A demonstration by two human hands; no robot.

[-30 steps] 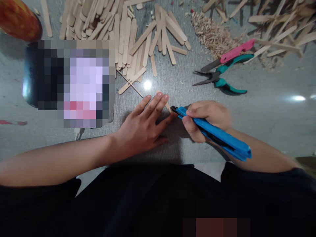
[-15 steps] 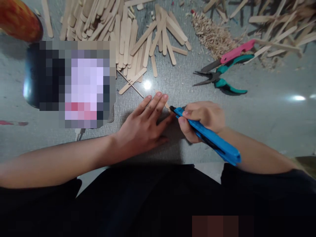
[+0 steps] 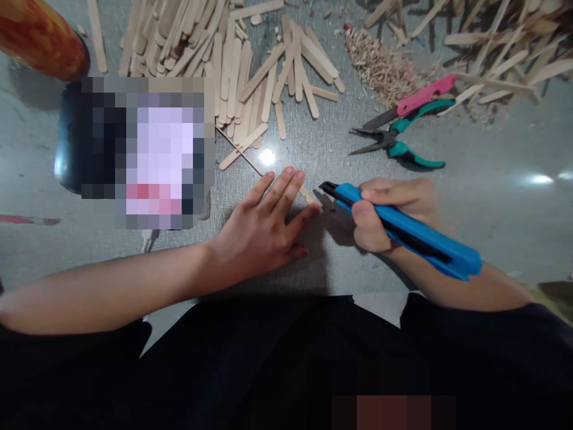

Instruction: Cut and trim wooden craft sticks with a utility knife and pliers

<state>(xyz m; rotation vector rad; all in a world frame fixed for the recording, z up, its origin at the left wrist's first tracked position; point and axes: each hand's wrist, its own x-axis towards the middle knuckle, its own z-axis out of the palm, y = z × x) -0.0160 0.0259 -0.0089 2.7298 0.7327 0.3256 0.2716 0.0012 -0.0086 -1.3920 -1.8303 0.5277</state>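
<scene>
My left hand point(image 3: 268, 224) lies flat with its fingers stretched out, pressing a wooden craft stick point(image 3: 305, 192) onto the table. Only the stick's right part shows past my fingers; its edge looks notched there. A thin rod point(image 3: 244, 153) runs out from beyond my fingertips toward the upper left. Wrapped round a blue utility knife point(image 3: 403, 227), my right hand point(image 3: 394, 212) is to the right of the stick. The knife's dark tip is raised and apart from the stick.
Loose craft sticks point(image 3: 250, 89) lie heaped at the back. Green-handled pliers point(image 3: 389, 138) and a pink-handled cutter point(image 3: 425, 95) rest beside wood shavings point(image 3: 380, 65). More sticks point(image 3: 505, 60) are at far right. A black object point(image 3: 71, 149), a blurred-out bright item point(image 3: 165, 149) and an orange cylinder point(image 3: 42, 39) stand left.
My right hand has drawn the utility knife back to the right, off the stick. My left hand stays in place on the stick. The view has shifted slightly.
</scene>
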